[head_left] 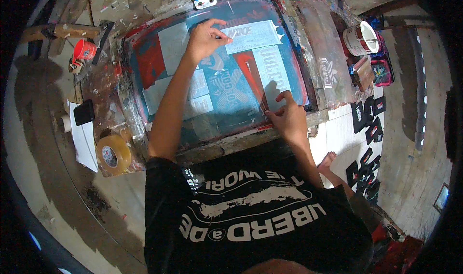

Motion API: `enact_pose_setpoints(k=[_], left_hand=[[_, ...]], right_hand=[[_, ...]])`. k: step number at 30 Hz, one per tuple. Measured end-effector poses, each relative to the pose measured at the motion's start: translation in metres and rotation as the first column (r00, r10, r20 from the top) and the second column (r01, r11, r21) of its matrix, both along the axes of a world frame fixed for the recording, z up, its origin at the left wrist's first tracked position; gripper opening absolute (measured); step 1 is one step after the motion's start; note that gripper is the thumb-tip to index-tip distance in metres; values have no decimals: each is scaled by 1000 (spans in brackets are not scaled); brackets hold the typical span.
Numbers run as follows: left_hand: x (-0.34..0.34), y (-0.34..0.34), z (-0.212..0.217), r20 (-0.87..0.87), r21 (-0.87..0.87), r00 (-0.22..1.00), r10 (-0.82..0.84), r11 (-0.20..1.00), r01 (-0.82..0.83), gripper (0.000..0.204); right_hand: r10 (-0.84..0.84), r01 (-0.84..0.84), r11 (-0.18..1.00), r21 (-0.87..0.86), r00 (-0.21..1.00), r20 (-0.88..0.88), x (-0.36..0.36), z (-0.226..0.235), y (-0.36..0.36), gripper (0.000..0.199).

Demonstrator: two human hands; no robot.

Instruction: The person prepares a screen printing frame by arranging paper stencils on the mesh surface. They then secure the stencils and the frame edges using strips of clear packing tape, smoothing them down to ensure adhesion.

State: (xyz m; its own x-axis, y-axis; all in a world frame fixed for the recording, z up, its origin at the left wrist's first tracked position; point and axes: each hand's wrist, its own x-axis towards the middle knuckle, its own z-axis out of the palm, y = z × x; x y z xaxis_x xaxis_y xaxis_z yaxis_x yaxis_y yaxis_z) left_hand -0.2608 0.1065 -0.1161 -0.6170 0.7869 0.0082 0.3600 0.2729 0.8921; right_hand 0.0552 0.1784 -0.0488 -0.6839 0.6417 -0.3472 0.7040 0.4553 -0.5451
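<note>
A blue printing screen point(226, 115) in a wooden frame lies before me, with printed designs and pale patches over it. My left hand point(205, 40) is at the left end of a whitish strip point(255, 36) with a jagged right end. Its thumb rests by the strip and the index finger is held apart. Near the screen's front edge, my right hand point(289, 117) has its thumb and a finger closed at the lower tip of a narrow reddish wedge point(251, 76). What they pinch is too small to make out. A pale lettered panel point(271, 71) lies beside the wedge.
A metal hinge clamp point(204, 1) sits at the frame's far edge. To the left are a red cup point(84, 49), a dark phone point(84, 112) and a tape roll point(114, 154). A white-rimmed tub point(361, 37) stands at right. Black printed pieces point(369, 119) lie on the floor.
</note>
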Motion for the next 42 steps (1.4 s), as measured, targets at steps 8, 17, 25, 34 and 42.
enact_pose_setpoints(k=[8,17,25,34,42], left_hand=[[9,2,-9,-197,45,977,82,996,-74,57],[28,17,11,-467,14,865,185,979,-202,45],[93,18,6,-679,-133,734,-4,984,-118,46],[63,7,-11,-626,-274,777,73,911,-307,65],[99,-238,101,-703,118,535,468,819,-562,51]], right_hand=[[85,-123,953,277,986,146,-1,1,-7,54],[70,-197,901,387,946,316,5,-2,15,48],[558,-499,770,398,829,-39,18,1,-8,25],[538,-532,811,245,842,49,18,25,-18,34],[830,-704,551,448,517,-208,-99,55,-77,35]])
